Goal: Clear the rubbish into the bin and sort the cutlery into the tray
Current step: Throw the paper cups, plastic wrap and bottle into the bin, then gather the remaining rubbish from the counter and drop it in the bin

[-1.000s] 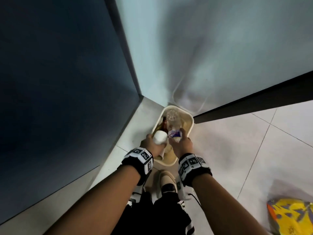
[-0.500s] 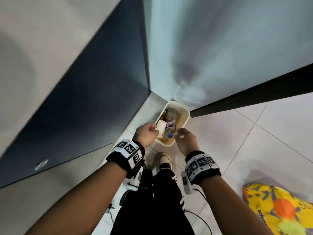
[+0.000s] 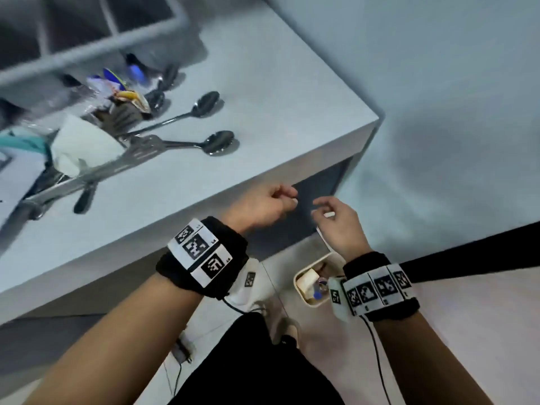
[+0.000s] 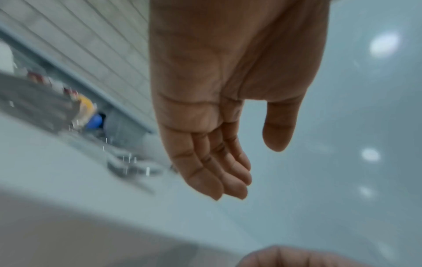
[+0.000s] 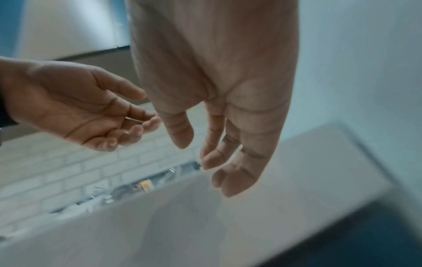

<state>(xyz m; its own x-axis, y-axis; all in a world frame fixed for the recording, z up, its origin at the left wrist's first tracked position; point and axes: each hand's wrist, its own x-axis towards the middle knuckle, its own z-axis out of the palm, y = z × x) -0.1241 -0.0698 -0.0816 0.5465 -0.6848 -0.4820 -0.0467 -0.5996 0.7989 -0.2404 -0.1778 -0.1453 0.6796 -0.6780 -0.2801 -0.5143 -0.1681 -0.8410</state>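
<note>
Both hands hang empty with loosely relaxed fingers beside the worktop (image 3: 263,118) edge — left hand (image 3: 263,204), right hand (image 3: 340,222). The bin (image 3: 302,290) sits on the floor below; spoons (image 3: 204,105) and wrappers (image 3: 122,92) lie near the tray (image 3: 96,45).

Both hands, left hand (image 3: 264,204) and right hand (image 3: 339,222), hang loosely curled and empty at frame centre. Spoons (image 3: 204,105) lie upper left on the table (image 3: 277,92). The bin (image 3: 299,283) sits below the right wrist.

Grey compartmented cutlery tray (image 3: 96,39) cut off by top edge; cream rectangular floor bin (image 3: 302,283) partly hidden behind right wrist; cutlery-and-wrapper pile (image 3: 96,124) motion-blurred.
</note>
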